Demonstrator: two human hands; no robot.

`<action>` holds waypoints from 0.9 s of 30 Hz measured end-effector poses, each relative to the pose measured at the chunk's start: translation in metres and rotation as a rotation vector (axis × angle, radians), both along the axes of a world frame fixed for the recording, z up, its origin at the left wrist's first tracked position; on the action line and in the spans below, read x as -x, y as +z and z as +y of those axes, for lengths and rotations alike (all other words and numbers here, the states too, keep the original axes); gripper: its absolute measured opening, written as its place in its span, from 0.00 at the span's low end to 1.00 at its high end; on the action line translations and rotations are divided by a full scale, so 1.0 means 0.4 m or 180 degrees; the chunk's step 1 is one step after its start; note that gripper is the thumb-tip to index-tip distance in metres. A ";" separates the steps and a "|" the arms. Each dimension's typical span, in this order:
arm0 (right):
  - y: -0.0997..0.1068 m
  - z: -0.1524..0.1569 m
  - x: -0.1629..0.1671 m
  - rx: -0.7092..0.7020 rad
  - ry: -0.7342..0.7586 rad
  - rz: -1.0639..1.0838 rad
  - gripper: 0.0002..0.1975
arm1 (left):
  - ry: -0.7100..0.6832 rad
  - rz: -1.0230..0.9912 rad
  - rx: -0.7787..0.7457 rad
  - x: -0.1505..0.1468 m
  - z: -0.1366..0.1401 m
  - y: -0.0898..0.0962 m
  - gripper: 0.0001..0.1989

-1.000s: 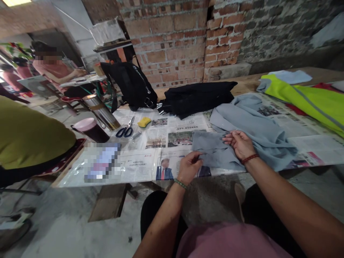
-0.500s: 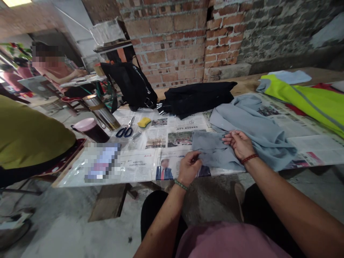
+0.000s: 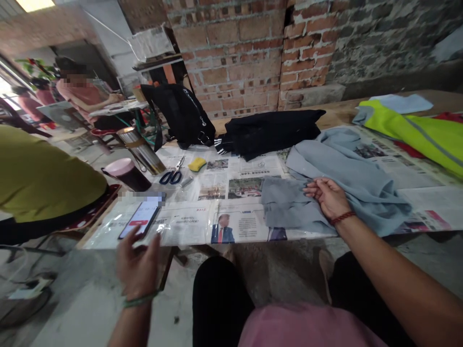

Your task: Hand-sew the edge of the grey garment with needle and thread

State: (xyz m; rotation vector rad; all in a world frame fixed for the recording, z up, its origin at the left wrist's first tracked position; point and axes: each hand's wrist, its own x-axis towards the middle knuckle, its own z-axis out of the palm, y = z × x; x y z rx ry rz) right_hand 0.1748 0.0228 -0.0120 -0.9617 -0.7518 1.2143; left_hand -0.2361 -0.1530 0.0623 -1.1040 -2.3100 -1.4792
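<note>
My left hand (image 3: 139, 265), somewhat blurred and wearing a green bead bracelet, hovers at the near edge of the phone (image 3: 142, 214). Its fingers are apart with nothing in them; one reaches toward the lit screen, and whether it touches cannot be made out. The phone lies on the newspaper-covered table (image 3: 188, 224) and shows a red button. On the right, my right hand (image 3: 327, 198), with a red cord bracelet, pinches the grey cloth (image 3: 347, 166). A flatter flap of that cloth spreads to the left of these fingers.
Dark-handled scissors (image 3: 171, 176), a yellow sponge (image 3: 197, 164), a lidded cup (image 3: 128, 174) and a steel flask (image 3: 141, 150) stand or lie at the left. Behind are a black backpack (image 3: 181, 115) and black clothing (image 3: 271, 130). A yellow vest (image 3: 415, 125) lies right. A person (image 3: 47, 178) sits left.
My left hand has let go of the grey cloth's edge area and moved left to the phone, its fingers now spread. My right hand stays at the cloth. The view has shifted slightly.
</note>
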 end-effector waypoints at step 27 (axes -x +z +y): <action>-0.004 -0.004 0.001 -0.0029 -0.0040 0.0003 0.12 | 0.0432 0.0147 0.2617 0.195 0.033 0.058 0.54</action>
